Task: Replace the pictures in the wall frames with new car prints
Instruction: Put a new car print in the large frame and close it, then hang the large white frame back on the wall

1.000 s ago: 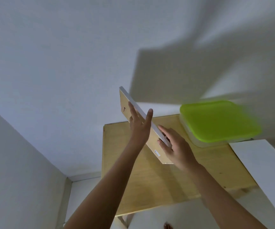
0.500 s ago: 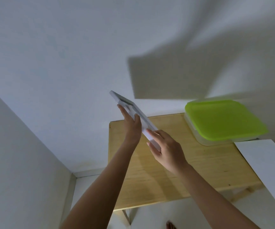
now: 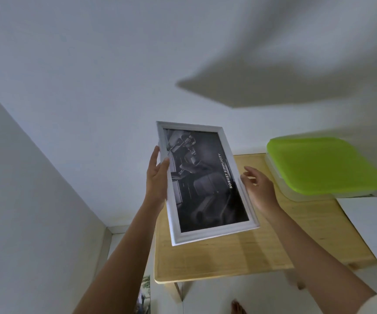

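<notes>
- The person holds a white frame up in the air, above the left part of the wooden table. It does not touch the table.
- The frame is tilted, with its top end toward the wall behind the table.
- Inside the frame is a dark grey print. It looks like the inside of a car, with seats. White words on it say "ROBUST SIMPLICITY".
- The print fills the frame and looks flat and neat.
- So this frame most likely has its new car print in already.
- What seems left is to hang this frame back on the wall. No hook or nail shows above the table.
- No other frames show, so it is hard to tell how many are still to do.
- The left hand grips the frame's left side. Its thumb lies on the front and its fingers go behind.
- The right hand is at the frame's right side. Its thumb touches the edge and its fingers are bent and a little spread. It is blurry, so a real grip cannot be told.
- A box with a green lid sits on the back right of the table.
- A white sheet lies over the table's right edge.
</notes>
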`<state>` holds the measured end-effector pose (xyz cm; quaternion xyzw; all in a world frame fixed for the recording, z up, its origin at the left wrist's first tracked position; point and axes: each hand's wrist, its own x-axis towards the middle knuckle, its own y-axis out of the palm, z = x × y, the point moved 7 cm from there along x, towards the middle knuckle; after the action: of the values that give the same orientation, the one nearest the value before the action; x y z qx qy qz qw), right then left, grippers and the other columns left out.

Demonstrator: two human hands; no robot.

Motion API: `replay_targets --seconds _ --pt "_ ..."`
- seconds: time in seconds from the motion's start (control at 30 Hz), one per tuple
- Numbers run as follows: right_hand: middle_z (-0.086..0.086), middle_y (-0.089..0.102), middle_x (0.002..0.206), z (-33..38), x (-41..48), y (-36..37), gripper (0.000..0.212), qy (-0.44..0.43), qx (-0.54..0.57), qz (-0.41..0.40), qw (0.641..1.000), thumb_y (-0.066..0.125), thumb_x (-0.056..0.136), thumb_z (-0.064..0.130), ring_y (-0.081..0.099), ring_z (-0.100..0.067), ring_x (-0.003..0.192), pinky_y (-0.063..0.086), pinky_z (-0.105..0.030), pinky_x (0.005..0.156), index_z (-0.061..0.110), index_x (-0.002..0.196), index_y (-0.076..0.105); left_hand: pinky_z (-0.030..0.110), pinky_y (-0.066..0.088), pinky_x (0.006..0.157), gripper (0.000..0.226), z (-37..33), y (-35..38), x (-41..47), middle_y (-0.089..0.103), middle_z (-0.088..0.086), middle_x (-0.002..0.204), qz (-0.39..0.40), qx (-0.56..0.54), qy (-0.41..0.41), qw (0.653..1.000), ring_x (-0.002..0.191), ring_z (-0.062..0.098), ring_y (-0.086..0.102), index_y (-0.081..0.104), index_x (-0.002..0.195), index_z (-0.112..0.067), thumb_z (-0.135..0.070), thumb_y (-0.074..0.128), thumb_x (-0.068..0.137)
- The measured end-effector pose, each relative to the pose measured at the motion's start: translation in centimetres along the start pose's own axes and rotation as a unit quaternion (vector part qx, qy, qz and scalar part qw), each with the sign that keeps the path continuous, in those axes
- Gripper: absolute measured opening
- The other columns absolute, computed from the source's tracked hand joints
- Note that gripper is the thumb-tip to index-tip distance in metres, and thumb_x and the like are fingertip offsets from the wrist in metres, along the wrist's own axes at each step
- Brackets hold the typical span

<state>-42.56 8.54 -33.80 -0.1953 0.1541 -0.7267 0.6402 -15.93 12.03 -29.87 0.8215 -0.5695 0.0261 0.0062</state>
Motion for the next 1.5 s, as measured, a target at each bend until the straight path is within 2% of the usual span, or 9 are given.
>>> replay_targets --seconds 0.27,0.4,0.57,0.7,0.93,1.1,1.3,1.43,1.5 --pt "0.004 0.065 0.111 1.6 1.8 -1.2 0.040 0.032 0.219 0.043 0.974 0.050 0.093 0.007 0.063 -0.003 0.098 0.047 -0.024 0.096 0.016 0.131 0.050 0.052 0.034 0.108 0.043 -1.2 2.0 1.9 0.033 -0.003 0.150 0.028 -0.019 -0.006 0.999 0.133 0.026 0.038 0.030 0.140 -0.040 -0.036 0.037 0.098" --pt "-0.020 0.061 0.118 5.1 5.6 -6.7 0.045 -0.017 0.246 -0.049 0.968 0.055 0.090 0.005 0.063 0.005 0.080 0.040 0.002 0.073 0.015 0.133 0.048 0.040 0.026 0.114 0.044 -7.3 6.2 4.6 0.027 -0.007 0.152 0.045 -0.025 0.087 0.995 0.138 0.016 0.030 0.025 0.143 -0.035 -0.029 0.032 0.101" --pt "-0.008 0.058 0.123 13.0 12.3 -15.1 0.050 -0.176 0.300 -0.098 0.932 0.055 0.088 -0.001 0.059 0.011 0.089 0.044 -0.005 0.082 0.024 0.130 0.044 0.000 0.023 0.098 0.044 -16.6 12.0 8.6 0.024 -0.029 0.142 0.027 -0.064 0.225 0.972 0.127 -0.014 0.024 0.022 0.140 -0.039 -0.023 0.032 0.101" --pt "0.010 0.066 0.112 19.3 17.8 -21.4 0.045 -0.273 0.340 -0.118 0.892 0.061 0.080 0.019 0.062 0.003 0.094 0.047 -0.010 0.086 0.034 0.122 0.052 -0.005 0.021 0.096 0.045 -24.3 16.5 12.1 0.023 -0.039 0.136 0.027 -0.059 0.318 0.946 0.122 -0.026 0.022 0.021 0.137 -0.043 -0.023 0.034 0.100" --pt "0.010 0.049 0.134 28.7 27.7 -27.8 0.049 -0.375 0.327 -0.127 0.858 0.049 0.093 0.009 0.057 0.013 0.100 0.045 -0.005 0.084 0.021 0.140 0.038 0.033 0.026 0.114 0.044 -36.0 20.8 17.0 0.031 -0.006 0.151 -0.027 -0.072 0.409 0.910 0.137 0.018 0.030 0.028 0.135 -0.044 -0.020 0.039 0.099" --pt "0.022 0.055 0.112 31.9 31.5 -28.3 0.049 -0.409 0.308 -0.130 0.849 0.048 0.095 0.011 0.061 -0.015 0.084 0.052 -0.011 0.078 0.019 0.142 0.034 0.009 0.029 0.102 0.043 -39.8 21.4 20.4 0.036 0.005 0.148 -0.040 -0.088 0.444 0.891 0.133 0.033 0.032 0.033 0.132 -0.040 -0.015 0.040 0.099" --pt "0.004 0.062 0.084 31.0 33.8 -26.8 0.047 -0.404 0.313 -0.123 0.851 0.047 0.096 0.016 0.041 -0.003 0.055 0.039 -0.004 0.060 0.021 0.141 0.035 -0.005 0.032 0.088 0.045 -39.1 21.7 22.5 0.027 0.036 0.139 -0.027 -0.079 0.423 0.902 0.131 0.044 0.029 0.032 0.132 -0.041 -0.013 0.039 0.099" --pt "0.000 0.063 0.109 29.6 33.8 -25.9 0.048 -0.404 0.308 -0.120 0.853 0.046 0.096 0.015 0.046 -0.019 0.064 0.039 0.000 0.067 0.021 0.141 0.034 -0.007 0.031 0.084 0.046 -37.5 21.3 22.4 0.023 0.041 0.135 -0.030 -0.054 0.410 0.910 0.127 0.037 0.041 0.027 0.131 -0.045 -0.016 0.040 0.098" --pt "0.006 0.059 0.121 28.9 33.7 -25.4 0.048 -0.406 0.307 -0.121 0.852 0.046 0.095 0.015 0.057 -0.026 0.086 0.042 -0.001 0.080 0.025 0.140 0.033 -0.004 0.034 0.083 0.048 -36.7 21.2 21.9 0.023 0.042 0.134 -0.036 -0.048 0.405 0.912 0.096 0.014 0.058 0.025 0.136 -0.040 -0.015 0.040 0.098"
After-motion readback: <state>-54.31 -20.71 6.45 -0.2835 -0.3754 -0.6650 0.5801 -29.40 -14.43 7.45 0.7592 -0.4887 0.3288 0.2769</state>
